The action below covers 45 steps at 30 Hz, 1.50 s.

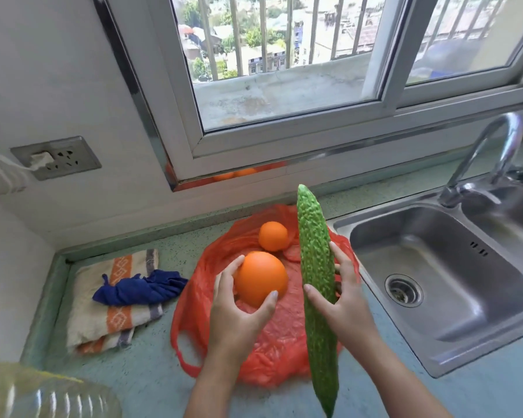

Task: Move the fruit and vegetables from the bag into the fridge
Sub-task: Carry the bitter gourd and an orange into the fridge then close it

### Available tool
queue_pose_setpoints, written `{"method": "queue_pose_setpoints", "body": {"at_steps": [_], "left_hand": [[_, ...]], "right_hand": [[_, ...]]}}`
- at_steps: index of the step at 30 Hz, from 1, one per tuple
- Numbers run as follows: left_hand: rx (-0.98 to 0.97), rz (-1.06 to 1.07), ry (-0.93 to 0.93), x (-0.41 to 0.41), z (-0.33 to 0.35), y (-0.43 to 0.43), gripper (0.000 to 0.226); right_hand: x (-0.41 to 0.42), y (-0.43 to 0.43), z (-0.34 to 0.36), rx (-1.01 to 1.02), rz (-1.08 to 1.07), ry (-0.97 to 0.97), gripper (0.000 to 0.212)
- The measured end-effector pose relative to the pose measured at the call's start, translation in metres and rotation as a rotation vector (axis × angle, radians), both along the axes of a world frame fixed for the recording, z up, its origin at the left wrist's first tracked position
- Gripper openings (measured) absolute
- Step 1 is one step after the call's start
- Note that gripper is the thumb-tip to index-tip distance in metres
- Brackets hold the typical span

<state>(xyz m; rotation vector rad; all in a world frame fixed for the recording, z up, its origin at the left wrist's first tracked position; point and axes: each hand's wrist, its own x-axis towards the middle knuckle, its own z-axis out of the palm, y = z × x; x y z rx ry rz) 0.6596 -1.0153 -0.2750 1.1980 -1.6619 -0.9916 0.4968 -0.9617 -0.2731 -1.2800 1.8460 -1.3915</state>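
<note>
A red plastic bag lies spread open on the green countertop in front of me. My left hand grips a large orange above the bag. A smaller orange rests on the bag farther back. My right hand holds a long bumpy green bitter gourd upright by its middle, over the bag's right side. No fridge is in view.
A steel sink with a tap lies to the right. A folded striped towel with a blue cloth on it sits left of the bag. A clear plastic bottle is at the lower left. A wall socket and window are behind.
</note>
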Motion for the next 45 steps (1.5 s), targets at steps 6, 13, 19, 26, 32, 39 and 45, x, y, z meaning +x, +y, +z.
{"method": "queue_pose_setpoints", "body": {"at_steps": [6,13,19,26,32,39,45], "left_hand": [[0.038,-0.099,0.096,-0.043,-0.005,0.033,0.066],[0.033,-0.373,0.056,-0.113,-0.007,0.087,0.067],[0.016,-0.553,0.061,-0.191,0.011,0.153,0.061],[-0.01,-0.763,0.071,-0.295,0.028,0.267,0.059],[0.07,-1.029,0.103,-0.389,0.031,0.385,0.061],[0.041,-1.368,0.073,-0.452,0.029,0.517,0.057],[0.176,-1.552,0.048,-0.502,0.019,0.599,0.062]], "right_hand": [[-0.027,0.063,0.002,0.028,-0.147,-0.025,0.072],[-0.078,0.149,0.012,0.033,-0.359,-0.031,0.072],[-0.133,0.231,0.021,-0.072,-0.574,-0.038,0.064],[-0.211,0.358,0.036,-0.18,-0.738,0.025,0.064],[-0.267,0.498,0.036,-0.163,-1.011,0.053,0.065],[-0.285,0.634,0.032,-0.155,-1.331,0.037,0.064],[-0.29,0.713,0.021,-0.144,-1.562,-0.023,0.064]]}}
